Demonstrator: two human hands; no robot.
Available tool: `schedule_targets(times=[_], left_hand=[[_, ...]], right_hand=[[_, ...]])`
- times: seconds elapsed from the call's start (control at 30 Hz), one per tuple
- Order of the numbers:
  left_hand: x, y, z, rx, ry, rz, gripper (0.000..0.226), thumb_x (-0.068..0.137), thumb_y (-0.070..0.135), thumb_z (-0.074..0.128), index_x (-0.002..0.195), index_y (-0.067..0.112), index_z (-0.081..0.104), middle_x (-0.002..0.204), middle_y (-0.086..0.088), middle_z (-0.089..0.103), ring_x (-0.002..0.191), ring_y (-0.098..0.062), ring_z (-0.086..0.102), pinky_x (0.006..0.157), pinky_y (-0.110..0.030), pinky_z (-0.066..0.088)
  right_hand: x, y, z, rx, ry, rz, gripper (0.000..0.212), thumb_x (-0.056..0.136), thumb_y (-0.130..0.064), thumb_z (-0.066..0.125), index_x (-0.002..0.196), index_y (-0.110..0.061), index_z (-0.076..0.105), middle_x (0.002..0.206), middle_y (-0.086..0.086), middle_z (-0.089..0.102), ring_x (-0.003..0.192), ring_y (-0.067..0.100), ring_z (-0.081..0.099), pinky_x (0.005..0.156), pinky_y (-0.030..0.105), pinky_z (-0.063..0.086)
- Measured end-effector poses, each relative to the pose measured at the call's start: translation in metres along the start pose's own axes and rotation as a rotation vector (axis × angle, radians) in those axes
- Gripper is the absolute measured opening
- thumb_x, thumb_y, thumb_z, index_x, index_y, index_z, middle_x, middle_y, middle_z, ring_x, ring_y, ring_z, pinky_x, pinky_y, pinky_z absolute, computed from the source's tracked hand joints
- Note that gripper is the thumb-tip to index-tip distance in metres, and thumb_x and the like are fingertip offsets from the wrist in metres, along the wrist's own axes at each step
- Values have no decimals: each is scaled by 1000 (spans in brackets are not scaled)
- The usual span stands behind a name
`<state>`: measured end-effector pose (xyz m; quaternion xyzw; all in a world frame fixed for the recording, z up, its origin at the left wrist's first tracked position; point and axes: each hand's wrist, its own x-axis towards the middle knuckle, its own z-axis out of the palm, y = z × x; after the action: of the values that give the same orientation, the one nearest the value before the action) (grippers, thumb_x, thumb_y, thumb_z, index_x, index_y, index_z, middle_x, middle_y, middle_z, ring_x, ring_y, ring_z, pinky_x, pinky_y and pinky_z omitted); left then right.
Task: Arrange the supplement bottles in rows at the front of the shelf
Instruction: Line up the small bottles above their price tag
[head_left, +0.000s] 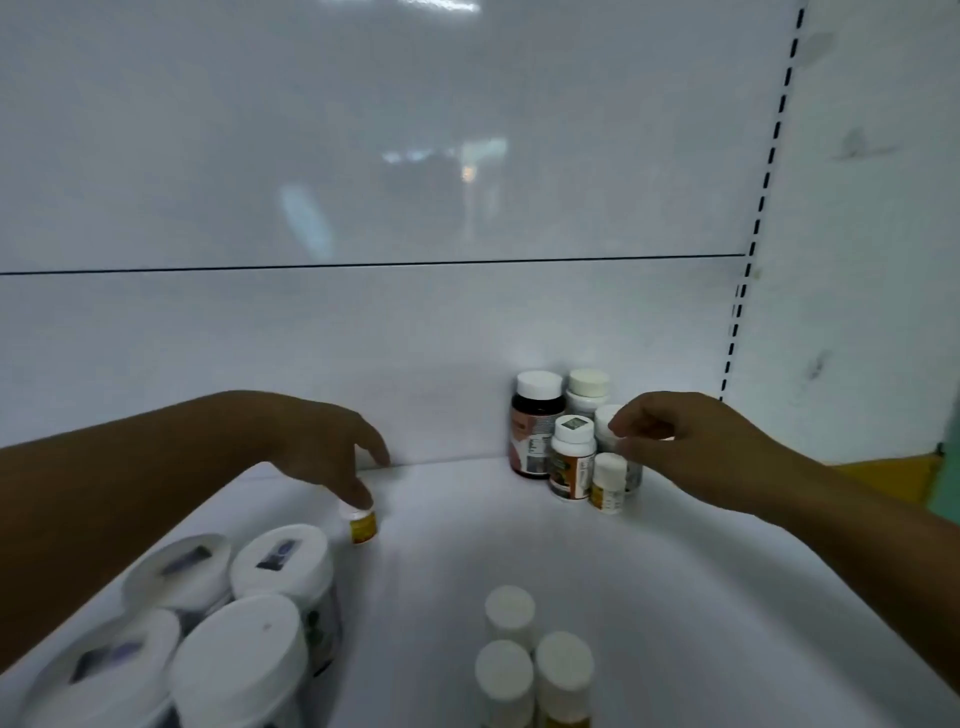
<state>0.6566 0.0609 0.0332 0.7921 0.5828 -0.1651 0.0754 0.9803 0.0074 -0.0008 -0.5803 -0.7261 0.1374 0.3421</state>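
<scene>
My left hand (332, 447) reaches over the white shelf (649, 597) and its fingertips pinch the cap of a small yellow-labelled bottle (362, 526) standing mid-shelf. My right hand (680, 441) hovers at the back right with loosely curled fingers beside a cluster of bottles: a dark brown bottle (535, 423), a white bottle with an orange label (571, 465), a small yellow-labelled bottle (608, 483) and others behind. It may touch a white-capped bottle (605, 423); I cannot tell if it holds it. Three small white-capped bottles (511, 660) stand at the front.
Several large white-lidded jars (244, 639) crowd the front left of the shelf. The white back panel (415, 338) closes the rear, and a slotted upright (743, 291) runs along the right side. Bare shelf lies between the groups.
</scene>
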Motion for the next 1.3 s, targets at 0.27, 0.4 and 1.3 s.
schedule_targets(times=[0.27, 0.4, 1.3], left_hand=[[22, 4, 7, 12, 77, 65, 26, 77, 36, 70, 99, 22, 66, 90, 5, 62, 78, -14, 63, 73, -26, 54], [18, 3, -4, -201, 216, 130, 14, 79, 30, 69, 89, 20, 70, 87, 2, 70, 49, -2, 60, 52, -18, 52], [-48, 118, 3, -367, 297, 169, 12, 79, 38, 68, 87, 29, 68, 83, 9, 73, 65, -7, 67, 54, -16, 53]], right_hand=[[8, 28, 42, -288, 147, 45, 25, 80, -34, 65, 99, -17, 67, 99, 4, 68, 84, 19, 60, 70, 29, 46], [10, 36, 61, -340, 260, 87, 33, 77, -44, 67, 99, -20, 65, 96, 1, 64, 82, 17, 58, 67, 27, 38], [-34, 2, 46, 522, -516, -272, 23, 67, -15, 79, 75, -31, 65, 80, -24, 69, 81, 0, 67, 64, 12, 53]])
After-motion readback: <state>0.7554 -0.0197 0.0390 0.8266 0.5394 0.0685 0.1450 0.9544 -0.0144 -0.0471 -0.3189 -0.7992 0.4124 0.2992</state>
